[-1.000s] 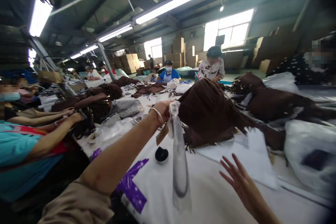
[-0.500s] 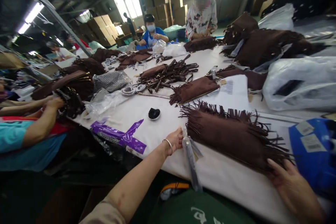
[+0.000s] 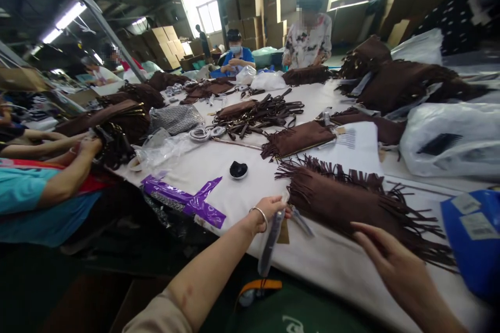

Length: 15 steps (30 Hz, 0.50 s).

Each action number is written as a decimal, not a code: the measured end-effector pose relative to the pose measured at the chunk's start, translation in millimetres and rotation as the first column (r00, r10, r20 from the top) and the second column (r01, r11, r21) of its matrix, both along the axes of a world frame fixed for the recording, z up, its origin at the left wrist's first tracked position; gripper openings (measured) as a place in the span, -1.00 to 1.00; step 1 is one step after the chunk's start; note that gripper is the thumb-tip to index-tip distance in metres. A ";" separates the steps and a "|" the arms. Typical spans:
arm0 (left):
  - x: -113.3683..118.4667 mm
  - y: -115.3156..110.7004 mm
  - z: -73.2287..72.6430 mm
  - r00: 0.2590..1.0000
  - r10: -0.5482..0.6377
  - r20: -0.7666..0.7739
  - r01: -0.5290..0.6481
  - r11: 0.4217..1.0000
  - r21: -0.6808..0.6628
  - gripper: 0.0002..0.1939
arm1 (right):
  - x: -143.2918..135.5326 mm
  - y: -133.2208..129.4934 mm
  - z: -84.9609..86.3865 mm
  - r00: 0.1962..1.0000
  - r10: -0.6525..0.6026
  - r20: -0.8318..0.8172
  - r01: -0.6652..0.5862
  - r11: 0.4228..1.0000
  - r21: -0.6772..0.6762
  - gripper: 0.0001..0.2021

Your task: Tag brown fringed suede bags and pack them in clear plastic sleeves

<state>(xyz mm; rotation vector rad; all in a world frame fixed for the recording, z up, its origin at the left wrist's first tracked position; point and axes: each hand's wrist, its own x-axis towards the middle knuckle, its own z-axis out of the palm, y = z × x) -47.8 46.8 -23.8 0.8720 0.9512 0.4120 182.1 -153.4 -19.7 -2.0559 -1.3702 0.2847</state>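
Note:
A brown fringed bag [image 3: 339,200] lies flat in front of me, its fringe spread along the far side and the right end. My left hand [image 3: 271,210], a bangle on its wrist, is closed at the bag's near left corner. From its fingers a plastic-wrapped strap [image 3: 270,244] hangs over the table edge. A tan tag [image 3: 284,233] and another small wrapped piece [image 3: 302,222] dangle beside it. My right hand [image 3: 390,263] is open, fingers stretched out, at the bag's near edge; whether the fingertips touch it I cannot tell.
A black pad in a small white dish [image 3: 238,169] and purple packaging [image 3: 187,200] lie left. Further back are another fringed bag [image 3: 299,139], a heap of straps [image 3: 261,114] and a printed sheet [image 3: 357,148]. A blue package [image 3: 471,239] sits right. Co-workers surround the table.
My right hand has moved left along the bag's near edge, away from the right-end fringe. The strap in my left hand has swung left and now hangs more tilted. The view has shifted slightly.

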 end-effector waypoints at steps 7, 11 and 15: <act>-9.4 2.6 -6.8 0.998 -0.061 -0.019 0.061 0.998 -0.026 -0.61 | -70.2 87.6 -28.9 0.891 0.409 0.197 -0.401 0.913 -0.077 -0.62; -20.1 6.1 -6.1 0.998 -0.053 -0.024 0.051 0.996 -0.076 -0.56 | -56.4 75.2 -30.5 0.895 0.410 0.178 -0.406 0.912 -0.060 -0.67; -17.8 1.2 -1.6 0.999 -0.037 -0.005 0.036 0.997 -0.067 -0.53 | -66.8 63.1 -4.2 0.944 0.329 -0.030 -0.329 0.944 0.003 -0.67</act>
